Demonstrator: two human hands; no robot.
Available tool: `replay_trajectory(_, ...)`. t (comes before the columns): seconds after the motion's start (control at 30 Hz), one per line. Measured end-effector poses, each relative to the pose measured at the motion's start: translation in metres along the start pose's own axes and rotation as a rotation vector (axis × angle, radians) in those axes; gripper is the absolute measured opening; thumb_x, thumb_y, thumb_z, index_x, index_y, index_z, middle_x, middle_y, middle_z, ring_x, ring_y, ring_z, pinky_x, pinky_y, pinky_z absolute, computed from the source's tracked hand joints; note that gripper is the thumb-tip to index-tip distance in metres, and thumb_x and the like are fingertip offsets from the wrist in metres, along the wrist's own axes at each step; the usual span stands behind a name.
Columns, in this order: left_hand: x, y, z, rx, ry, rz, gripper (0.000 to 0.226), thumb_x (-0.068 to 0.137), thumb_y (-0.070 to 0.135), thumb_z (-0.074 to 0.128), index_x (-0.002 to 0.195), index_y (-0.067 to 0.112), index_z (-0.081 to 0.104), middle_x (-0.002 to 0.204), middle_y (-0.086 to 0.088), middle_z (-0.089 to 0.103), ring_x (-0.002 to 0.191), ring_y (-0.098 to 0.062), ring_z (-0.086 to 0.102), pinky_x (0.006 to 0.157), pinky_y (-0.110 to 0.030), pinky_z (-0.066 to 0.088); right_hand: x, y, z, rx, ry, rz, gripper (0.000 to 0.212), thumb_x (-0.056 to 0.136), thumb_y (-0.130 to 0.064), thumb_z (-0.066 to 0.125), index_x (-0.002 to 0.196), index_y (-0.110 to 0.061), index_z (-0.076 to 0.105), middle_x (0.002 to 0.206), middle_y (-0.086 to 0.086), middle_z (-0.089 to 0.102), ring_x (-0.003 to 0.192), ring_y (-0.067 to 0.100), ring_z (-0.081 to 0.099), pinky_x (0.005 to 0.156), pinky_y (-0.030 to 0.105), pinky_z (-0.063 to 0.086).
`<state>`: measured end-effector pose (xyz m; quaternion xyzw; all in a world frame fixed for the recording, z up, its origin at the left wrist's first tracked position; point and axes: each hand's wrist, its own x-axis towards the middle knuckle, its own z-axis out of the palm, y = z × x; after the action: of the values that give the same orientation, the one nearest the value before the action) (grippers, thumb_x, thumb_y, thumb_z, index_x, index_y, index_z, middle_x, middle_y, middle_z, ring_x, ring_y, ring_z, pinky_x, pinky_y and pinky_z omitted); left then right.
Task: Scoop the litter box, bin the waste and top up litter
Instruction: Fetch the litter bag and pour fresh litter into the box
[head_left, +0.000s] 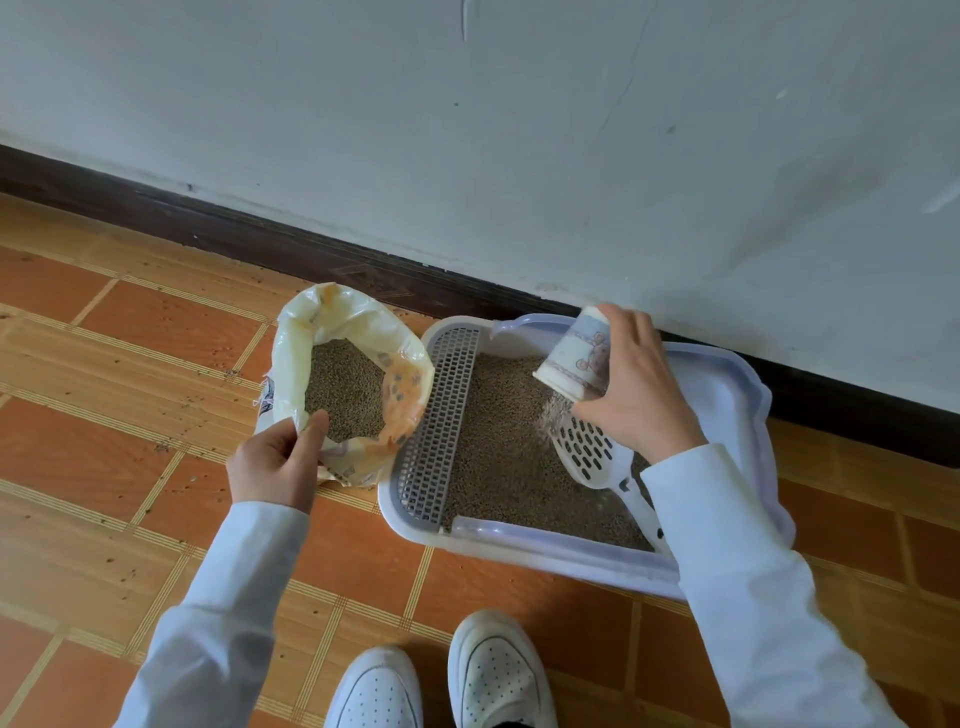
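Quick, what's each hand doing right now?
Left hand: gripping the litter bag's rim.
Right hand: holding a tipped paper cup, pouring litter into the litter box.

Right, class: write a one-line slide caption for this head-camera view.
Right hand tips a cup of litter into the litter box while left hand holds the bag.

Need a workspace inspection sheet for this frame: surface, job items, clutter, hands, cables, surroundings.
Surface: orange tiled floor.
Job's things: litter box against the wall, holding litter; slotted scoop lying inside it; open litter bag beside the box; paper cup tipped, pouring granules.
Clutter: stray granules scattered on tiles.
Grippers: left hand grips bag rim; right hand holds cup.
Cables: nothing seen.
Surroundings: scuffed white wall, dark skirting, white shoes.
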<state>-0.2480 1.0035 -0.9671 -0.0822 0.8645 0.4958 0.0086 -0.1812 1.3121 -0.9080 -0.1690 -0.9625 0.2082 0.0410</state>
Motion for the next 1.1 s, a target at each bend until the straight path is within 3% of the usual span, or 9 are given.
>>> replay_trajectory(0.1, 0.000, 0.001, 0.000, 0.000, 0.000, 0.002, 0.055, 0.074, 0.049, 0.055, 0.066, -0.006, 0.063, 0.063, -0.033, 0.060, 0.057, -0.021, 0.049, 0.056, -0.048, 0.049, 0.002, -0.005, -0.001, -0.020, 0.109, -0.048, 0.093, 0.062, -0.009, 0.081, 0.140, -0.011, 0.030, 0.131, 0.009, 0.036, 0.126, 0.023, 0.035, 0.098, 0.029, 0.035)
replay_trajectory(0.2, 0.000, 0.000, -0.001, -0.011, 0.012, -0.003, 0.055, 0.074, 0.048, 0.056, 0.067, -0.006, 0.062, 0.063, -0.033, 0.059, 0.057, -0.022, 0.048, 0.056, -0.048, 0.049, 0.003, -0.006, -0.001, -0.025, 0.082, 0.048, 0.098, 0.059, -0.028, 0.087, 0.137, -0.009, 0.032, 0.129, 0.010, 0.039, 0.123, 0.024, 0.037, 0.102, 0.035, 0.037)
replay_trajectory(0.4, 0.003, -0.003, -0.002, 0.000, 0.029, -0.013, 0.055, 0.073, 0.051, 0.057, 0.066, -0.003, 0.063, 0.062, -0.032, 0.060, 0.056, -0.038, 0.056, 0.057, -0.052, 0.052, 0.005, -0.010, -0.005, 0.024, -0.008, 0.275, 0.090, 0.058, -0.050, 0.082, 0.125, -0.007, 0.041, 0.121, 0.010, 0.044, 0.117, 0.027, 0.041, 0.092, 0.037, 0.039)
replay_trajectory(0.57, 0.002, 0.001, -0.004, -0.006, 0.035, -0.006, 0.053, 0.076, 0.045, 0.054, 0.067, -0.007, 0.064, 0.062, -0.032, 0.060, 0.056, -0.024, 0.050, 0.058, -0.050, 0.048, 0.017, -0.044, -0.014, 0.323, -0.091, 0.252, 0.096, 0.058, -0.058, 0.080, 0.134, -0.015, 0.039, 0.125, -0.001, 0.043, 0.118, 0.017, 0.044, 0.091, 0.032, 0.042)
replay_trajectory(0.73, 0.003, -0.005, -0.006, -0.032, 0.034, -0.014, 0.052, 0.076, 0.044, 0.055, 0.066, -0.007, 0.062, 0.060, -0.034, 0.056, 0.054, -0.020, 0.042, 0.053, -0.036, 0.035, 0.031, -0.116, 0.014, 0.394, -0.225, 0.015, 0.093, 0.058, -0.059, 0.081, 0.132, -0.023, 0.040, 0.127, -0.007, 0.043, 0.111, 0.007, 0.043, 0.092, 0.028, 0.041)
replay_trajectory(0.83, 0.004, -0.003, -0.010, -0.008, 0.041, 0.008, 0.051, 0.078, 0.042, 0.054, 0.063, -0.006, 0.061, 0.056, -0.032, 0.054, 0.049, -0.020, 0.040, 0.051, -0.034, 0.033, 0.035, -0.150, 0.041, 0.233, -0.255, -0.173, 0.093, 0.061, -0.057, 0.080, 0.133, -0.016, 0.038, 0.125, -0.001, 0.041, 0.113, 0.012, 0.040, 0.092, 0.026, 0.035)
replay_trajectory(0.97, 0.003, -0.001, -0.013, 0.027, 0.060, 0.037, 0.044, 0.079, 0.042, 0.052, 0.061, 0.003, 0.065, 0.052, -0.024, 0.059, 0.045, -0.025, 0.045, 0.047, -0.039, 0.040, 0.038, -0.171, 0.075, -0.078, -0.206, -0.397, 0.087, 0.067, -0.056, 0.075, 0.128, -0.005, 0.039, 0.124, 0.009, 0.043, 0.116, 0.023, 0.041, 0.100, 0.033, 0.037)
replay_trajectory(1.1, 0.004, -0.006, -0.015, 0.069, 0.026, 0.083, 0.045, 0.081, 0.040, 0.050, 0.054, 0.005, 0.057, 0.039, -0.010, 0.040, 0.041, -0.018, 0.032, 0.045, -0.027, 0.026, 0.046, -0.180, 0.117, -0.226, -0.181, -0.537, 0.083, 0.070, -0.045, 0.077, 0.129, -0.003, 0.036, 0.124, 0.012, 0.043, 0.114, 0.025, 0.044, 0.097, 0.035, 0.042)
